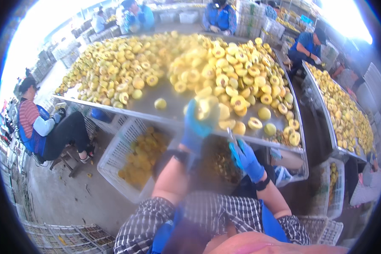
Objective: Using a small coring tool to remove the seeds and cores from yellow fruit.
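Observation:
A broad metal-topped table (149, 98) stands before me, heaped with halved yellow stone fruit (238, 102), many with brown pit hollows showing. My left hand (198, 125), in a blue glove, is at the table's near edge. It is blurred, with its fingers around yellow fruit pieces (203, 107); how many I cannot tell. To its right, my right hand (249, 160), also gloved, grips a small metal hand tool (231, 136) whose tip points up towards the table edge. The tool's exact kind is unclear. A few fruit halves (255, 123) lie loose near the tool.
Below the table edge, a white plastic crate (114, 162) holds yellow fruit. Dark scraps (225, 162) lie between my arms. A seated co-worker (38, 123) is at left; another fruit-covered table (330, 127) stands at right. Stacked crates (250, 19) and more people are farther back.

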`<state>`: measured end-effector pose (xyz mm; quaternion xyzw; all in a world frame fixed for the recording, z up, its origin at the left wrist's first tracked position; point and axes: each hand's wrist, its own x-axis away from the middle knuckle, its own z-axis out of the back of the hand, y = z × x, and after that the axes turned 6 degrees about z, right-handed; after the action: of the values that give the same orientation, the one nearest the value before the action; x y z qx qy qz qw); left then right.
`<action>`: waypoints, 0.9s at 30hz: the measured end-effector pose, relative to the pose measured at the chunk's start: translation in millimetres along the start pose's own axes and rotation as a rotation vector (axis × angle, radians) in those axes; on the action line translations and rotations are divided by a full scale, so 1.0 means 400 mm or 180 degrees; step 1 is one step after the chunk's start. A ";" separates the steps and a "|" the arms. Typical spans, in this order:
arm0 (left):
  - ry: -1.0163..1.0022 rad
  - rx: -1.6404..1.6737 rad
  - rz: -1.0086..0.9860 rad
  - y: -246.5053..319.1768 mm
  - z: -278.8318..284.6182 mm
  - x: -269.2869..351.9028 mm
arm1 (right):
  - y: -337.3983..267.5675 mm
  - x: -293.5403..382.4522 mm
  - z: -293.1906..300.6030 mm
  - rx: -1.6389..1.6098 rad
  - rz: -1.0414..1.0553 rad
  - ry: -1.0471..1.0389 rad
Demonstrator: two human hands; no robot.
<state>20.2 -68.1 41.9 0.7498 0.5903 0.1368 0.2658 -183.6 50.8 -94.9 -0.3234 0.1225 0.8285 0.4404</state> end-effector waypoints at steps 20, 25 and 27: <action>-0.0409 -0.2549 -0.0792 -0.032 0.039 0.070 | -0.169 -0.300 0.157 -0.0006 -0.0668 -0.0823; -0.0500 -0.2764 -0.0229 -0.014 0.034 0.049 | -0.091 -0.264 0.144 0.0550 0.0381 -0.1099; -0.0301 -0.2628 0.0136 -0.035 0.015 0.045 | -0.076 -0.234 0.140 0.0448 0.0227 -0.0982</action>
<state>16.9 -49.9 27.2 0.5979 0.4573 0.3329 0.5680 -145.2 34.6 10.4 -0.1563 0.1226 0.8728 0.4459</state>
